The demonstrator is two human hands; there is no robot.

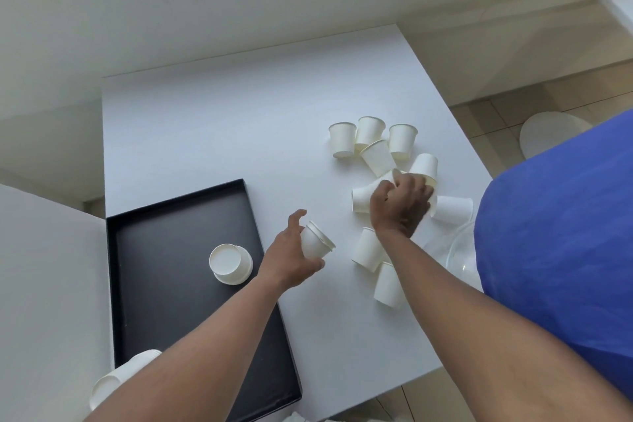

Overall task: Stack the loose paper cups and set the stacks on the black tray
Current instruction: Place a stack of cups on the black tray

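Observation:
Several loose white paper cups [374, 139] lie scattered on the right half of the white table [212, 134]. My left hand [291, 253] holds a short stack of nested cups [317, 240] just right of the black tray [164, 305]. My right hand [400, 204] is closed over a tipped cup [364, 195] in the middle of the pile. One stack of cups [230, 264] stands upside down on the tray. Another stack [118, 377] lies at the tray's near left corner, partly hidden by my left forearm.
A large blue object [561, 250] fills the right side and overlaps the table's right edge. A clear plastic item [460, 250] lies beside it. The table's far half is bare white surface. Tiled floor and a white round stool [548, 134] show beyond the right edge.

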